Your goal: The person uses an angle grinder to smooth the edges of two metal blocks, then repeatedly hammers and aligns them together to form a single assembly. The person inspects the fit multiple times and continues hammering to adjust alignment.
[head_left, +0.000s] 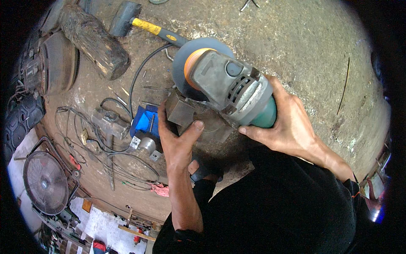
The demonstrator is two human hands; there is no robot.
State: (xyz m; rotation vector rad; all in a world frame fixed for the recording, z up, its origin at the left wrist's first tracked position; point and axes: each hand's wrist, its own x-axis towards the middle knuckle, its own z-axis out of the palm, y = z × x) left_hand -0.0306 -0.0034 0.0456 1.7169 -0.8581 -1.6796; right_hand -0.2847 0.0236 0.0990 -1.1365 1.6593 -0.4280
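My right hand (292,114) is wrapped round the green rear body of an angle grinder (230,82), its thumb along the near side. The grinder's round grey disc (179,65), orange at its middle, points away to the upper left. Just below the disc, my left hand (175,142) grips a grey metal block (181,111) with flat faces, thumb on the near side. The grinder head hides part of the block's far side; whether disc and block touch, I cannot tell. Left of that hand lie a blue piece (145,120) and a shiny metal cylinder (148,145).
A mallet (146,26) with a yellow and grey handle lies beyond the disc. A rough log (95,40) rests at the far left. A sledgehammer (111,122) lies among looped black cables (135,163) on the left. A round fan (45,183) stands at the lower left.
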